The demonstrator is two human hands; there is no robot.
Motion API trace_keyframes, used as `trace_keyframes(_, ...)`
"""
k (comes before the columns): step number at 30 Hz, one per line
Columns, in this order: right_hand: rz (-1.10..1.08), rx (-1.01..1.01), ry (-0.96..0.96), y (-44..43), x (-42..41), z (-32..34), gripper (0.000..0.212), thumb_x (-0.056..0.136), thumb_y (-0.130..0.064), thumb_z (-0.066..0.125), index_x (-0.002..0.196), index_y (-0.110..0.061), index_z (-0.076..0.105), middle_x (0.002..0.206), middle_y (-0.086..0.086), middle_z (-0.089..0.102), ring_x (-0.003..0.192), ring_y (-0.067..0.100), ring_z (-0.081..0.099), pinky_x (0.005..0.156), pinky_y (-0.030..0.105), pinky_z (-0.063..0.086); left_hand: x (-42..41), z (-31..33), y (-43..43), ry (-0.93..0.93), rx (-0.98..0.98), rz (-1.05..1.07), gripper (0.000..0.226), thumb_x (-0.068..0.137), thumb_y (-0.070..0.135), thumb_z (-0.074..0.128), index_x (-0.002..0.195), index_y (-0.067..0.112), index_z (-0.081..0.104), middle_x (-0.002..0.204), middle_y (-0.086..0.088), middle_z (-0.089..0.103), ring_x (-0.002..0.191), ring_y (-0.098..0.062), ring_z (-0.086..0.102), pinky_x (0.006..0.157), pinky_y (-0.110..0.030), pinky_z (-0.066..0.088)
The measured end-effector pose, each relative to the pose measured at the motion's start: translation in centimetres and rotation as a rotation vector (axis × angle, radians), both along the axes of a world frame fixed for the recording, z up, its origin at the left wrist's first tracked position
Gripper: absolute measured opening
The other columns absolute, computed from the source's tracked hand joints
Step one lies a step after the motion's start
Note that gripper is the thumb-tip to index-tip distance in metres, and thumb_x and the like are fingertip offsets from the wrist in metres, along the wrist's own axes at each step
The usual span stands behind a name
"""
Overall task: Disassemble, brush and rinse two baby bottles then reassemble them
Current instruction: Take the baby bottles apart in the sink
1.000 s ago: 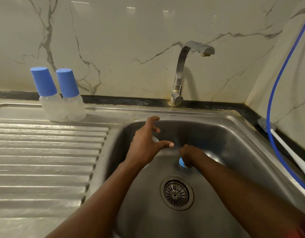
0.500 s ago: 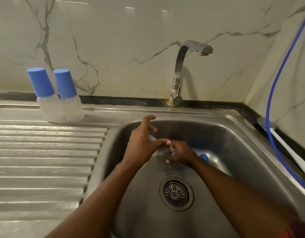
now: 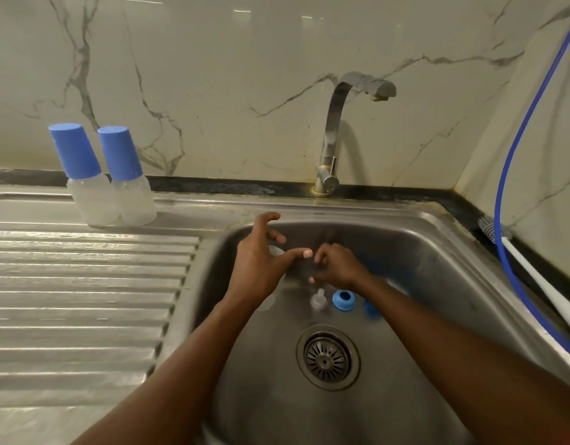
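Kitchen sink station, items by size.

1. Marble wall (image 3: 213,75), veined grey, is seen behind and at right.
2. Ribbed steel drainboard (image 3: 84,300) is set left of the basin.
3. Steel sink basin (image 3: 431,261) is occupied by both hands.
4. Blue hose (image 3: 515,162) is hung down the right wall to the sink rim.
5. Faucet (image 3: 333,139) is mounted behind the basin, its spout turned right.
6. Bottle brush (image 3: 534,277), white-handled, is laid on the right ledge under the hose.
7. Two baby bottles, the left bottle (image 3: 84,178) and the right bottle (image 3: 126,178), are stood touching, blue-capped, at the back of the drainboard.
8. Left hand (image 3: 261,268) is held over the basin, fingers spread and curved, nothing gripped.
9. Right hand (image 3: 339,268) is held just beside it, fingers curled downward; whether anything is pinched cannot be told.
10. Drain strainer (image 3: 328,358) is set in the basin floor.
11. Blue collar ring (image 3: 343,299) is laid on the basin floor below the right hand.
12. Clear nipple (image 3: 318,298) is stood just left of the ring.
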State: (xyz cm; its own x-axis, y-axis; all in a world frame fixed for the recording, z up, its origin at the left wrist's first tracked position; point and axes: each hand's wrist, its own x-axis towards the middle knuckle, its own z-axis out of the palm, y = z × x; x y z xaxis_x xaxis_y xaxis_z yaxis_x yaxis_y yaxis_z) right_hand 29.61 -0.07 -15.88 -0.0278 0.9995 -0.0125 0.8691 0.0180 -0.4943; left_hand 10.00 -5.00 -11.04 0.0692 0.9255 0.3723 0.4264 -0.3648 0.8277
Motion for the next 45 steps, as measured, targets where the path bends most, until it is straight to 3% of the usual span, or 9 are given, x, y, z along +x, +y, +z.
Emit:
trace_keyframes(2,0.03,-0.023,0.178,-0.7,-0.6,3.4,0.038,0.075,-0.02,0.081,0.107,-0.017,0.06,0.109,0.0,0.059,0.099,0.017,0.059,0.083,0.031,0.052,-0.2,0.1,0.1,-0.092,-0.026,0.043,0.065,0.081,0.038,0.076,0.136,0.025,0.042,0.099,0.007,0.06,0.085,-0.001,0.058,0.069,-0.007,0.045)
trace_keyframes(7,0.363,-0.569,0.485,-3.5,-2.2,8.3,0.056,0.081,-0.004,0.074,0.129,-0.024,0.053,0.127,0.002,0.061,0.113,0.017,0.062,0.09,0.031,0.055,-0.8,0.0,0.4,-0.191,-0.066,0.061,0.052,0.092,0.036,0.064,0.138,0.024,0.042,0.094,0.014,0.054,0.085,-0.001,0.056,0.07,-0.017,0.042)
trace_keyframes(11,0.366,-0.465,0.483,-4.5,-4.5,7.6,0.065,0.082,-0.02,0.077,0.138,-0.024,0.045,0.127,-0.004,0.061,0.114,0.013,0.061,0.092,0.031,0.054,-0.2,0.1,0.4,-0.205,-0.078,0.011,0.045,0.097,0.034,0.057,0.138,0.026,0.041,0.1,0.014,0.051,0.091,-0.001,0.055,0.072,-0.016,0.042)
trace_keyframes(19,0.196,-0.331,0.709,-3.5,-3.6,6.6,0.045,0.084,-0.01,0.072,0.122,-0.014,0.048,0.116,0.012,0.058,0.101,0.024,0.066,0.079,0.032,0.059,-0.7,0.0,0.6,-0.299,-0.089,0.157,0.053,0.097,0.043,0.053,0.143,0.021,0.036,0.137,-0.005,0.046,0.117,-0.013,0.049,0.075,-0.012,0.041)
trace_keyframes(21,0.175,-0.286,0.565,-3.1,-2.9,5.9,0.043,0.083,-0.016,0.074,0.119,-0.019,0.051,0.113,0.007,0.059,0.098,0.02,0.065,0.076,0.028,0.058,-0.8,0.3,0.5,-0.31,-0.073,0.214,0.052,0.099,0.043,0.051,0.142,0.018,0.036,0.142,-0.009,0.043,0.117,-0.013,0.047,0.083,-0.02,0.044)
trace_keyframes(24,0.16,-0.112,-0.008,-2.2,-2.4,3.9,0.043,0.076,-0.023,0.078,0.113,-0.029,0.058,0.117,0.0,0.058,0.098,0.016,0.059,0.081,0.031,0.056,-1.1,0.7,0.3,-0.318,-0.062,0.276,0.048,0.1,0.042,0.048,0.139,0.016,0.04,0.138,-0.011,0.045,0.116,-0.018,0.049,0.095,-0.036,0.048)
trace_keyframes(30,0.299,-0.089,-0.437,-0.8,-4.3,2.2,0.056,0.08,-0.022,0.073,0.133,-0.023,0.054,0.129,0.006,0.044,0.117,0.027,0.05,0.097,0.038,0.048,-0.9,1.1,0.0,-0.249,-0.008,0.277,0.042,0.101,0.037,0.048,0.136,0.014,0.042,0.137,-0.007,0.044,0.091,0.0,0.048,0.071,-0.007,0.039)
trace_keyframes(34,0.265,-0.15,-0.439,0.0,-4.6,1.7,0.067,0.079,-0.023,0.074,0.14,-0.026,0.046,0.133,0.005,0.041,0.122,0.027,0.047,0.1,0.037,0.046,-0.9,1.0,-0.1,-0.233,-0.007,0.26,0.041,0.101,0.035,0.048,0.136,0.014,0.042,0.137,-0.006,0.042,0.088,0.011,0.044,0.069,0.005,0.036)
trace_keyframes(45,0.225,-0.186,-0.371,0.1,-4.0,1.6,0.076,0.076,-0.023,0.079,0.141,-0.027,0.039,0.137,0.005,0.044,0.121,0.027,0.05,0.096,0.038,0.049,-0.9,0.7,0.0,-0.234,-0.013,0.244,0.042,0.101,0.038,0.048,0.136,0.017,0.041,0.139,-0.004,0.041,0.089,0.007,0.045,0.068,-0.009,0.036)
